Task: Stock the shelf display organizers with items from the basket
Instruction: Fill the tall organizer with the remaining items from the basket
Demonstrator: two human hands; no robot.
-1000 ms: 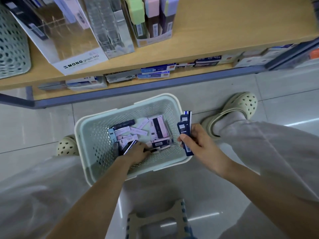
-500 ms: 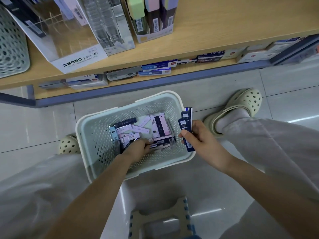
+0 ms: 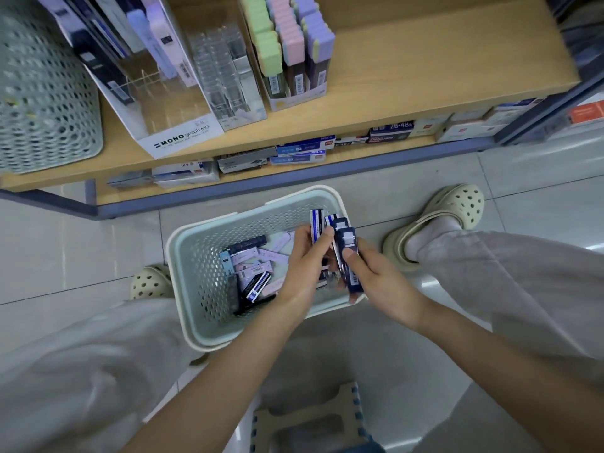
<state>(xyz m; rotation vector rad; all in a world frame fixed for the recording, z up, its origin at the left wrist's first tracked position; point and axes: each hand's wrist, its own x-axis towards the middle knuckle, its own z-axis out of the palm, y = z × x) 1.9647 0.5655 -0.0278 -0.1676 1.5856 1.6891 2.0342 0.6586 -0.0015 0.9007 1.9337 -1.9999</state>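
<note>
A pale green perforated basket (image 3: 196,256) sits on the floor between my feet, holding several slim packs (image 3: 251,269) in dark blue, lilac and light blue. My right hand (image 3: 376,276) grips a small bundle of dark blue packs (image 3: 348,253) over the basket's right rim. My left hand (image 3: 305,259) pinches a blue-and-white pack (image 3: 316,223) and holds it against that bundle. On the wooden shelf (image 3: 408,80) stand a MONO display organizer (image 3: 170,112), a clear acrylic organizer (image 3: 225,76) and a box of pastel items (image 3: 291,44).
A second green basket (image 3: 42,93) stands at the shelf's left end. Flat boxes (image 3: 300,152) lie on the lower shelf. A small step stool (image 3: 310,420) is under me. My cream clogs (image 3: 457,207) flank the basket on the tiled floor.
My left hand has come up out of the basket with a blue-and-white pack and moved right to meet the bundle in my right hand. The view has tilted upward toward the shelf.
</note>
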